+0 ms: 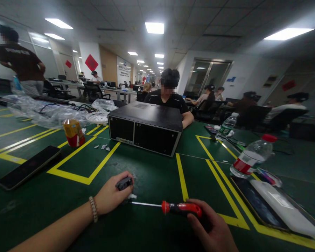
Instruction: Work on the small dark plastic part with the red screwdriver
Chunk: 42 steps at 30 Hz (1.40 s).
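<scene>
A green counter (157,175) marked out with yellow tape (181,175) fills the lower view. Across it sits a person in a black shirt (168,99), behind a black desktop computer case (157,134) lying on its side. The left hand (107,197), with a beaded bracelet (93,209) at the wrist, and the right hand (212,227) are in front of the case, well apart from it. A red-capped water bottle (252,155) stands to the right, near a dark smartphone (257,203); an orange drink bottle (74,132) stands to the left, beyond another smartphone (28,168). The right hand's grip is closed around the handle of a red-and-black screwdriver (182,208), its shaft pointing left. The left hand's grip pinches a small dark grey part (124,183) between thumb and fingers, just above the counter or perhaps on it; whether the screwdriver's tip touches the part is unclear. Small paper scraps (105,147) lie left of the case.
</scene>
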Motion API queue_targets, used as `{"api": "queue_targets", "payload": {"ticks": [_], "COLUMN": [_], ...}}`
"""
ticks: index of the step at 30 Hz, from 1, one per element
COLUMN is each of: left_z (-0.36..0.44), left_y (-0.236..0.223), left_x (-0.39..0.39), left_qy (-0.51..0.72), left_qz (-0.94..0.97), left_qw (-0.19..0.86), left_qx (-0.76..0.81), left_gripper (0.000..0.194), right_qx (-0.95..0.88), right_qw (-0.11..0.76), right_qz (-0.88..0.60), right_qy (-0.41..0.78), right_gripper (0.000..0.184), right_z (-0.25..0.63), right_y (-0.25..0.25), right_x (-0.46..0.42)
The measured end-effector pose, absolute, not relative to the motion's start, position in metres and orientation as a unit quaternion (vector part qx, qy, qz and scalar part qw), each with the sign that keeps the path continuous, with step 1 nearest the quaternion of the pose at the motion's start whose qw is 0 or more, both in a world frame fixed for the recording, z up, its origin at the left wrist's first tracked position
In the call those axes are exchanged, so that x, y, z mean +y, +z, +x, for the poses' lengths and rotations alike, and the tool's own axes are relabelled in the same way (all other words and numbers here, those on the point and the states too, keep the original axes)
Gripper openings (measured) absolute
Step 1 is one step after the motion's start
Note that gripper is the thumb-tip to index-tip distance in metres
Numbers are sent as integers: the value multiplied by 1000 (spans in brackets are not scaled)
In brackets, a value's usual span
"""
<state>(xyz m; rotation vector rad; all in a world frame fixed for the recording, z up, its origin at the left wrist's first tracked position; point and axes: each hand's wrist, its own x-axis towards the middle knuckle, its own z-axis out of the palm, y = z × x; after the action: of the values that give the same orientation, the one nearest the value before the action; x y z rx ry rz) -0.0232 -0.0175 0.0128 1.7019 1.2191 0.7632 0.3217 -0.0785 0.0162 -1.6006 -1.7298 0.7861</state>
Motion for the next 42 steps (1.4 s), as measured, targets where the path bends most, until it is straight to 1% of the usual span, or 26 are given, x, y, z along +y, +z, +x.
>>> {"api": "queue_targets", "payload": {"ticks": [5, 9, 12, 21, 25, 28, 35, 42], "left_z": [-22, -22, -23, -21, -20, -21, -22, -22], "left_y": [12, 10, 8, 9, 12, 13, 12, 13], "left_x": [-17, -17, -16, -17, -18, -18, -17, -18], "left_qy": [319, 327, 331, 350, 347, 343, 334, 335], "left_qz": [682, 678, 672, 668, 667, 663, 673, 678], "left_qw": [440, 438, 449, 446, 447, 454, 452, 447], "left_qx": [488, 491, 486, 483, 485, 486, 481, 478], "left_gripper": [16, 15, 16, 12, 12, 12, 14, 16], "right_qx": [-641, -640, -629, -608, -604, -602, -605, -610], "right_qw": [332, 364, 387, 355, 340, 345, 374, 360], "right_qz": [-608, -570, -550, -585, -577, -571, -567, -570], "right_qy": [330, 365, 389, 404, 431, 439, 415, 415], "right_gripper": [55, 66, 69, 58, 59, 61, 55, 55], "right_z": [324, 325, 325, 321, 323, 323, 320, 323], "right_y": [10, 4, 2, 16, 16, 13, 14, 14], "right_x": [-79, -82, -83, -80, -78, -78, -80, -79]}}
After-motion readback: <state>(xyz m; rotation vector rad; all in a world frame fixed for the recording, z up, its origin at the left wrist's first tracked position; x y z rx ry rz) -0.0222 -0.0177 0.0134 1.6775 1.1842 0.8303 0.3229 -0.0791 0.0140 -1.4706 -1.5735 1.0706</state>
